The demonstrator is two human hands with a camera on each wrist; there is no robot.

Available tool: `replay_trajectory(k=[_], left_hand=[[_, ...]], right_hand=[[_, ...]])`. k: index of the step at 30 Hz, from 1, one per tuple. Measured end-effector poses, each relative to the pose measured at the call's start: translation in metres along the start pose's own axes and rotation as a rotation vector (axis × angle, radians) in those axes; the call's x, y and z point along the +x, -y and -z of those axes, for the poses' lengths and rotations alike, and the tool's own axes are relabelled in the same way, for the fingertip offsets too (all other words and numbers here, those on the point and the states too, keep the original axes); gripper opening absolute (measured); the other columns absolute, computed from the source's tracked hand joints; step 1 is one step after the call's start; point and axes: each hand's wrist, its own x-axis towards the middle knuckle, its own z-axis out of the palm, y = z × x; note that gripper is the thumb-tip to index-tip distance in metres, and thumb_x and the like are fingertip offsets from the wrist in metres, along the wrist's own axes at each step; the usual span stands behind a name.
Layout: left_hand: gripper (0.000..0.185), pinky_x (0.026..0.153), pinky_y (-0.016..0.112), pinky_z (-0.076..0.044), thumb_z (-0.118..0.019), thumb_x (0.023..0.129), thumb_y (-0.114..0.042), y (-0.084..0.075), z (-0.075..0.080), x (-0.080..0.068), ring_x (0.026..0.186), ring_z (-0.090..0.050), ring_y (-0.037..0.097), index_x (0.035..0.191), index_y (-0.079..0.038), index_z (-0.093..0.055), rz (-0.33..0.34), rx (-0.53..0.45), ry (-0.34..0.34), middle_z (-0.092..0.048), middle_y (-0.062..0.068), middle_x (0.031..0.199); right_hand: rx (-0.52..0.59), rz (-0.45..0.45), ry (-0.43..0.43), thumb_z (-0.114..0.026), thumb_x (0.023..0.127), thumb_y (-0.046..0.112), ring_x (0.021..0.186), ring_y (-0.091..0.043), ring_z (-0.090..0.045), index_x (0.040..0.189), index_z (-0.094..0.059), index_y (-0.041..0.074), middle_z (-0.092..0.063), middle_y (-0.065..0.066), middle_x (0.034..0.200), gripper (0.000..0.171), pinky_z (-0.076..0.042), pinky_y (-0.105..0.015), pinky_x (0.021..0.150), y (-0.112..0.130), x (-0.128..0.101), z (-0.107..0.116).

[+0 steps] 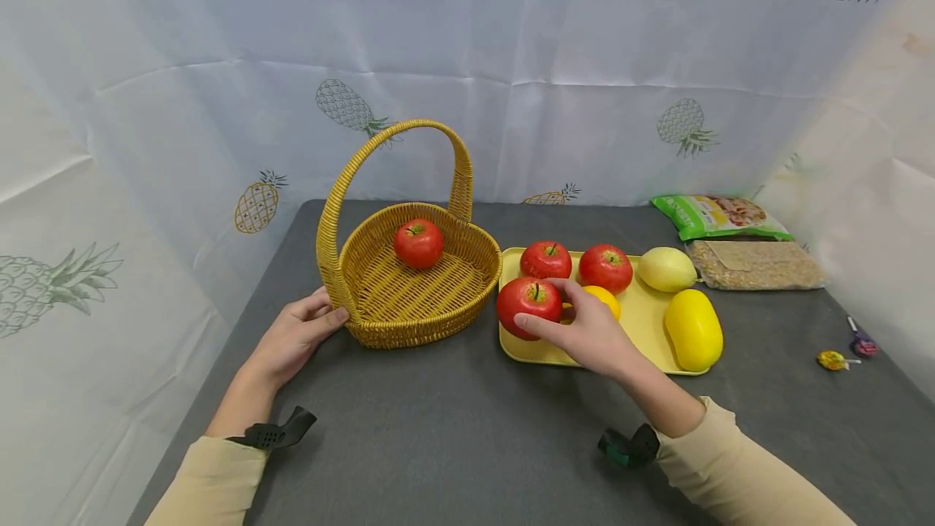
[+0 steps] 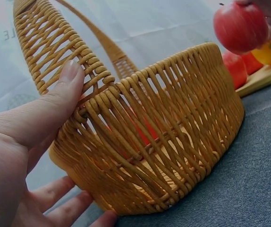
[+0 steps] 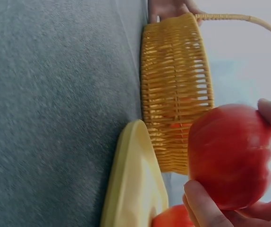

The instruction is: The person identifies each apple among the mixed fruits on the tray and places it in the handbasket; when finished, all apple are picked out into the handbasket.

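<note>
My right hand (image 1: 595,335) pinches a red apple (image 1: 527,308) between thumb and fingers. In the right wrist view this apple (image 3: 234,156) is clear of the yellow tray (image 3: 128,175). At the left, my left hand (image 1: 295,337) holds the side of a golden woven basket (image 1: 416,333) at the base of its handle. The thumb (image 2: 67,85) lies on the weave there, with the other fingers along the outer wall. One red apple (image 1: 419,243) sits inside the basket.
On the tray (image 1: 653,339) lie two red apples (image 1: 606,269), a pale lemon (image 1: 667,269), a yellow mango (image 1: 692,331) and a partly covered orange-yellow fruit (image 1: 605,300). A green packet (image 1: 719,216), a bag of grains (image 1: 756,264) and two lollipops (image 1: 831,360) lie at right.
</note>
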Motion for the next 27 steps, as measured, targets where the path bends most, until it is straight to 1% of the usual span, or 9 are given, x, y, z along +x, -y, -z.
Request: replay_trajectory(k=[3,5,9,11,13,16,19,23,27], left_hand=[[0.039,0.103,0.022,-0.045,-0.059,0.106,-0.008,0.000,0.000,0.000,0.143,-0.033,0.009,0.140,0.009,-0.055,-0.007,0.002,0.005,-0.031,0.021,0.157],[0.039,0.103,0.021,-0.045,-0.059,0.106,-0.009,0.000,0.001,-0.001,0.147,-0.028,0.014,0.139,0.010,-0.055,-0.010,0.016,0.008,-0.028,0.022,0.159],[0.039,0.103,0.020,-0.044,-0.059,0.106,-0.010,0.000,0.001,-0.002,0.154,-0.013,0.028,0.137,0.013,-0.055,-0.006,0.041,0.010,-0.021,0.024,0.163],[0.039,0.102,0.020,-0.044,-0.060,0.106,-0.011,0.000,0.000,-0.002,0.154,-0.010,0.032,0.137,0.013,-0.054,0.001,0.042,0.008,-0.020,0.024,0.163],[0.040,0.102,0.020,-0.044,-0.060,0.106,-0.011,0.000,0.000,-0.002,0.153,-0.014,0.030,0.136,0.013,-0.054,0.006,0.038,0.006,-0.021,0.024,0.162],[0.040,0.102,0.020,-0.044,-0.060,0.106,-0.012,0.000,0.001,-0.002,0.151,-0.022,0.021,0.137,0.013,-0.055,0.009,0.033,0.001,-0.024,0.024,0.160],[0.040,0.102,0.020,-0.044,-0.059,0.106,-0.011,0.001,0.002,-0.002,0.152,-0.019,0.023,0.138,0.012,-0.054,0.003,0.031,0.003,-0.024,0.024,0.161],[0.040,0.103,0.020,-0.043,-0.059,0.106,-0.010,0.001,0.003,-0.002,0.154,-0.012,0.030,0.138,0.012,-0.054,-0.005,0.039,0.008,-0.025,0.024,0.161],[0.039,0.104,0.019,-0.042,-0.059,0.106,-0.010,0.001,0.002,-0.001,0.154,-0.010,0.030,0.137,0.013,-0.055,-0.004,0.047,0.005,-0.027,0.024,0.160]], right_hand=[[0.006,-0.002,-0.004,-0.077,0.087,0.055,0.108,-0.027,-0.063,0.142,-0.052,0.009,-0.063,-0.008,0.128,0.076,-0.057,-0.037,0.085,0.002,0.002,0.004],[0.006,-0.004,-0.010,-0.076,0.088,0.056,0.108,-0.027,-0.064,0.141,-0.053,0.011,-0.064,-0.008,0.127,0.073,-0.056,-0.038,0.086,0.002,0.003,0.007],[0.026,-0.009,-0.013,-0.076,0.089,0.056,0.107,-0.026,-0.065,0.139,-0.056,0.014,-0.065,-0.006,0.126,0.069,-0.055,-0.038,0.087,0.004,0.006,0.010],[0.044,-0.012,-0.010,-0.076,0.088,0.056,0.107,-0.026,-0.065,0.138,-0.056,0.015,-0.065,-0.006,0.126,0.067,-0.055,-0.038,0.087,0.005,0.007,0.010],[0.062,-0.012,-0.005,-0.077,0.088,0.056,0.107,-0.026,-0.066,0.138,-0.057,0.016,-0.065,-0.005,0.125,0.067,-0.056,-0.038,0.086,0.007,0.009,0.011],[0.050,-0.013,0.001,-0.076,0.087,0.058,0.109,-0.027,-0.065,0.138,-0.056,0.017,-0.064,-0.005,0.126,0.069,-0.055,-0.040,0.087,0.012,0.013,0.012],[0.010,-0.011,0.008,-0.075,0.087,0.060,0.112,-0.028,-0.064,0.142,-0.053,0.015,-0.064,-0.007,0.127,0.074,-0.054,-0.043,0.091,0.019,0.016,0.014],[-0.034,-0.007,0.007,-0.073,0.087,0.063,0.115,-0.028,-0.062,0.146,-0.050,0.014,-0.064,-0.008,0.128,0.080,-0.053,-0.045,0.092,0.030,0.019,0.015],[-0.045,0.001,-0.010,-0.074,0.085,0.066,0.116,-0.027,-0.062,0.144,-0.051,0.018,-0.064,-0.005,0.128,0.080,-0.053,-0.046,0.091,0.035,0.021,0.014]])
